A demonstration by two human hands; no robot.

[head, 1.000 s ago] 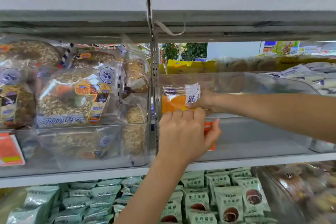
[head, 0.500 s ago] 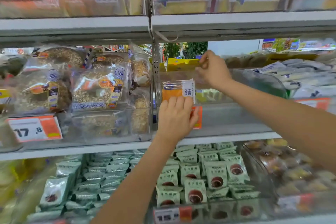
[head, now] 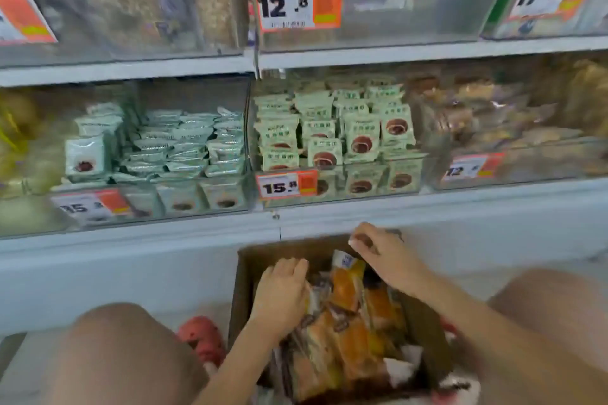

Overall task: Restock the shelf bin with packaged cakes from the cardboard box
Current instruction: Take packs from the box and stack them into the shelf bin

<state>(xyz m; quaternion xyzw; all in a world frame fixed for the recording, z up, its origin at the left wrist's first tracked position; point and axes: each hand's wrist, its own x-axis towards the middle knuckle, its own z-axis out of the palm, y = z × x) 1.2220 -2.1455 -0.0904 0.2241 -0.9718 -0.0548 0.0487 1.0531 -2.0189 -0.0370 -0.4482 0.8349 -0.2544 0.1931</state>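
Note:
An open cardboard box (head: 245, 276) sits on the floor between my knees, filled with orange packaged cakes (head: 348, 335). My left hand (head: 283, 293) lies palm down on the left side of the pile. Its fingertips bend down among the packs, so any grip is hidden. My right hand (head: 385, 255) is over the far side of the box and pinches the top edge of one upright cake pack (head: 347, 283), which stands higher than the others. The clear shelf bin (head: 411, 0) with the 12.8 tag is at the top centre, and little shows inside it.
Below that bin, clear bins hold green-white snack packs (head: 332, 128) behind a 15.8 tag (head: 286, 186). A bin of brown pastries (head: 500, 115) is to the right. My bare knees (head: 125, 355) flank the box. A red shoe (head: 200, 335) is beside the box's left wall.
Both hands left the shelf bin and came down into the cardboard box. My view dropped from the upper shelf to the floor, and one cake pack stayed in the bin.

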